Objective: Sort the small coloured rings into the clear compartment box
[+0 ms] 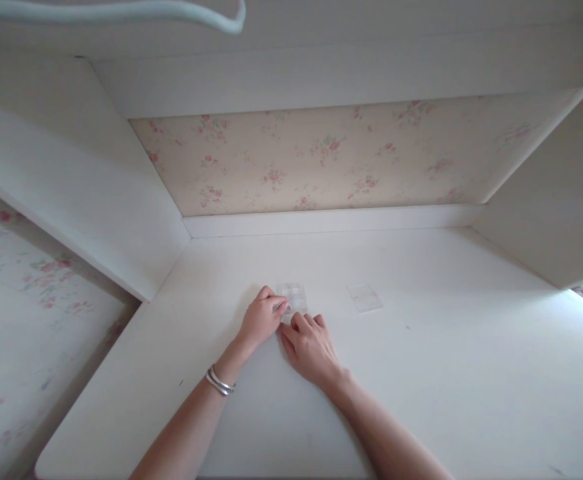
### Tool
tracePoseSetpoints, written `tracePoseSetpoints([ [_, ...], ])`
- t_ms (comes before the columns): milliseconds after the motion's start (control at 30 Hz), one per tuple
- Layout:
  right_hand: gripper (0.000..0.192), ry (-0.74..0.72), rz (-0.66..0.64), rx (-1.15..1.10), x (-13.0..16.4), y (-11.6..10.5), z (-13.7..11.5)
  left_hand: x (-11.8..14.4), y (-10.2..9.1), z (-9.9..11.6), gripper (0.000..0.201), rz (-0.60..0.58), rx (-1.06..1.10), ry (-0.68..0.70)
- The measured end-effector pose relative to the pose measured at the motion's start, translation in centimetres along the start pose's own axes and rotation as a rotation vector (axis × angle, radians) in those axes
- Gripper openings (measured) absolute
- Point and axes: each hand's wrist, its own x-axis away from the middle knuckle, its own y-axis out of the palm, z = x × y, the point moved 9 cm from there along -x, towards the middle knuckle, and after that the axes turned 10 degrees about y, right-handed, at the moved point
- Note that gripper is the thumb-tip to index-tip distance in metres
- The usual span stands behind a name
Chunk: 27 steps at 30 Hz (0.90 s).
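A small clear square patch [294,295] lies flat on the white desk surface [421,373]. My left hand [262,319] rests on the desk with its fingers curled, fingertips touching the patch's left edge. My right hand [308,347] lies beside it, its fingertips pressing at the patch's near edge. Whether either hand grips the patch, I cannot tell. Silver bangles [219,383] sit on my left wrist. A second clear square patch [365,297] lies apart on the desk, to the right of both hands.
White side panels [71,173] close the desk in at left and right. Floral wallpaper [331,157] covers the back wall above a white ledge [331,220]. A floral-patterned surface [26,313] lies left of the desk. A pale cord [211,17] hangs at the top.
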Motion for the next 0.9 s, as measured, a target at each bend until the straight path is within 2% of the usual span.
tracePoseSetpoints([
  [100, 0.022, -0.002, -0.019, -0.004, 0.0, 0.2, 0.1, 0.4, -0.6, -0.3, 0.024, 0.029, 0.035, -0.003],
  [267, 0.020, -0.026, -0.042, -0.023, 0.1, 0.5, 0.0, 2.8, -2.2, -1.4, 0.027, 0.066, 0.083, -0.089],
  [467, 0.017, -0.028, -0.008, -0.104, 0.1, 0.7, 0.1, 4.9, -2.3, -1.9, 0.026, 0.049, 0.102, -0.128],
  [567, 0.018, 0.005, 0.022, -0.165, 0.0, 0.6, 0.5, 5.0, -1.8, -1.1, 0.027, 0.011, 0.110, -0.089],
  [767, 0.022, 0.067, 0.075, -0.264, -0.4, 0.0, 1.6, 5.7, -0.5, 0.5, 0.023, -0.167, 0.016, -0.029],
  [900, 0.025, 0.085, 0.094, -0.307, -0.5, -0.1, 1.7, 5.8, -0.6, 0.2, 0.024, -0.171, -0.015, -0.039],
])
